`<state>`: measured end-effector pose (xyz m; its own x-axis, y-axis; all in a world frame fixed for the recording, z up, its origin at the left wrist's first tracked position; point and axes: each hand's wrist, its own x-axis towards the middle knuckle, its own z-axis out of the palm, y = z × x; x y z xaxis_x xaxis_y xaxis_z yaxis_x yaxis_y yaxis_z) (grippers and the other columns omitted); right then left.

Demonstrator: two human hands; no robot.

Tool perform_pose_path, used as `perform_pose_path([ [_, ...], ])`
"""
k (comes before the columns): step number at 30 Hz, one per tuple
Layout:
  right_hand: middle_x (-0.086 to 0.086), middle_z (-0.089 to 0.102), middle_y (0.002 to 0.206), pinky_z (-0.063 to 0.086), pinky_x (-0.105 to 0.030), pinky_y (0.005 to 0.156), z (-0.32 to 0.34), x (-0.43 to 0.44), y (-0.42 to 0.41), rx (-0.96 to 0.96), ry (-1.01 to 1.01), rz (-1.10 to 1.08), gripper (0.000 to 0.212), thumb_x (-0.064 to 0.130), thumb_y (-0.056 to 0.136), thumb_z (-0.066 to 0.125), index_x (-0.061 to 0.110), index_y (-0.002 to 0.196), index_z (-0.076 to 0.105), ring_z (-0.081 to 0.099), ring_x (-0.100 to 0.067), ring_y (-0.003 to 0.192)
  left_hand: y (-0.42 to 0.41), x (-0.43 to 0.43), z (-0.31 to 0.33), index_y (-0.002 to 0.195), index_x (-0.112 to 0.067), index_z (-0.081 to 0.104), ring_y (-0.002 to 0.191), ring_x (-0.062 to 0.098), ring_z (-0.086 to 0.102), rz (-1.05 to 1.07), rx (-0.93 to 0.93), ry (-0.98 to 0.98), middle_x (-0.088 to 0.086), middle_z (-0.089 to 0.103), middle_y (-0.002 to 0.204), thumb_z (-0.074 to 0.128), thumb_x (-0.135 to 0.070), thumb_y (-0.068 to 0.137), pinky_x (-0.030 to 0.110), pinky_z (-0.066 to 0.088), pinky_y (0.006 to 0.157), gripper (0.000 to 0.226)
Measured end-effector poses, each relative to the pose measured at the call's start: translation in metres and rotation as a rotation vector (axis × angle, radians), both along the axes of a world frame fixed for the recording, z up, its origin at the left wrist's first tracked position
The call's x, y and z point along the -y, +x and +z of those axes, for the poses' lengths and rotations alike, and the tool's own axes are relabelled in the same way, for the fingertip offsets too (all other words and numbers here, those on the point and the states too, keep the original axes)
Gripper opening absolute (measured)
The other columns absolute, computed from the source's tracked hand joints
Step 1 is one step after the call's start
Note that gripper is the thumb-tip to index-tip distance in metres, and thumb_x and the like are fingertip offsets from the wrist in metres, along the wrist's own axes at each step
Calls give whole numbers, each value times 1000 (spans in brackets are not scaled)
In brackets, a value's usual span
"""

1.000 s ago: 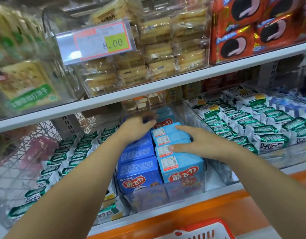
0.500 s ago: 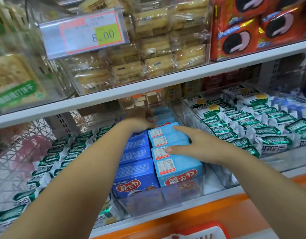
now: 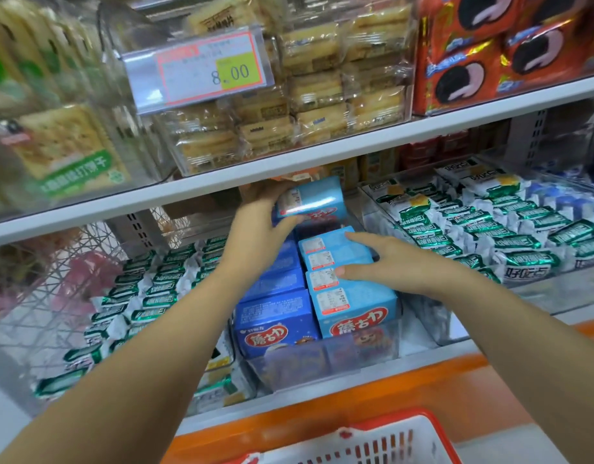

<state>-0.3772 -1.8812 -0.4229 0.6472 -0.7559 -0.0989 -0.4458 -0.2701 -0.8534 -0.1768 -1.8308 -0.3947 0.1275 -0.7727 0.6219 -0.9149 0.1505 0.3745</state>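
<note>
The left hand (image 3: 258,229) holds a light-blue snack box (image 3: 314,199), its grip closed round the box's left end. The box is tipped on its side, raised above the back of the clear bin (image 3: 322,366) and just under the lip of the upper shelf (image 3: 322,155). The right hand (image 3: 399,262) lies flat, its grip wide and holding nothing, with fingers and thumb spread on the tops of the row of light-blue boxes (image 3: 352,296).

The step looks like drawing that one box clear of the row. Headroom is the tight part, so the box should travel low and forward over the row rather than upward, where it would catch the shelf lip. The right hand does best pressing lightly down, so the standing boxes do not tip into the gap behind them. The left wrist passes over the dark-blue boxes (image 3: 275,316) alongside and should avoid dragging them. The red basket (image 3: 372,443) waits below the shelf front, a likely place to set the box.
</note>
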Motion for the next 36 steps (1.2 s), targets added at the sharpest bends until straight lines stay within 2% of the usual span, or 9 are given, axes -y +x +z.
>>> perform_pose_path([
  [6, 5, 43, 143, 51, -38, 94, 8, -14, -10, 22, -96, -17, 71, 41, 84, 65, 25, 146, 33, 57, -16, 115, -14, -70, -5, 125, -10, 57, 103, -8, 37, -32, -26, -178, -3, 41, 113, 69, 1, 82, -2, 25, 91, 46],
  [10, 20, 50, 121, 46, -4, 73, 22, -43, -21, 210, -243, -71, 48, 22, 88, 64, 28, 132, 45, 52, 12, 99, -23, -110, -1, 120, -18, 56, 106, -19, 38, -42, -90, -274, -5, 45, 111, 70, -1, 80, 1, 28, 91, 45],
  [13, 17, 44, 125, 41, -5, 81, 19, -62, -33, 299, -313, -159, 58, 20, 89, 64, 24, 142, 40, 44, 0, 118, -29, -132, 4, 116, -32, 49, 108, -14, 42, -87, -163, -271, -17, 44, 109, 69, -8, 83, 6, 32, 92, 45],
  [17, 30, 51, 116, 45, -22, 91, 7, -95, -46, 516, -244, -112, 53, 8, 93, 56, 47, 123, 39, 52, 1, 114, -35, -157, 2, 113, -44, 50, 116, 10, 55, -201, -460, -151, -8, 55, 119, 68, -21, 82, 33, 45, 98, 43],
  [22, 21, 60, 118, 50, -16, 89, -9, -118, -51, 574, -92, -9, 45, 7, 95, 50, 35, 130, 46, 58, 5, 108, -40, -190, -23, 128, -18, 53, 104, 6, 64, -229, -807, 86, -5, 63, 123, 61, -21, 87, 22, 53, 81, 41],
  [27, 11, 62, 123, 51, -16, 85, -18, -139, -49, 556, -39, -12, 52, 24, 79, 64, 31, 128, 51, 59, 1, 110, -25, -214, -60, 120, -25, 56, 108, 1, 61, -165, -807, 222, -17, 66, 114, 57, -18, 93, 27, 49, 88, 28],
  [30, 13, 68, 102, 54, -18, 73, -20, -148, -42, 532, -37, -16, 45, 31, 65, 67, 40, 109, 57, 66, 1, 89, -19, -219, -72, 121, -28, 57, 116, 8, 59, -176, -789, 277, -11, 66, 119, 56, -27, 95, 37, 46, 99, 26],
  [33, 11, 69, 81, 52, -15, 63, -19, -152, -34, 584, 38, -46, 38, 30, 64, 65, 35, 101, 58, 66, 1, 73, -19, -219, -79, 124, -36, 54, 109, 13, 64, -180, -952, 330, -5, 68, 118, 54, -28, 95, 39, 48, 96, 30],
  [36, 12, 72, 83, 50, -14, 57, -19, -154, -30, 657, 170, -54, 42, 27, 68, 62, 29, 110, 58, 65, 1, 72, -27, -217, -87, 120, -46, 52, 88, 18, 69, -213, -1172, 430, -3, 72, 111, 56, -33, 87, 36, 52, 85, 36],
])
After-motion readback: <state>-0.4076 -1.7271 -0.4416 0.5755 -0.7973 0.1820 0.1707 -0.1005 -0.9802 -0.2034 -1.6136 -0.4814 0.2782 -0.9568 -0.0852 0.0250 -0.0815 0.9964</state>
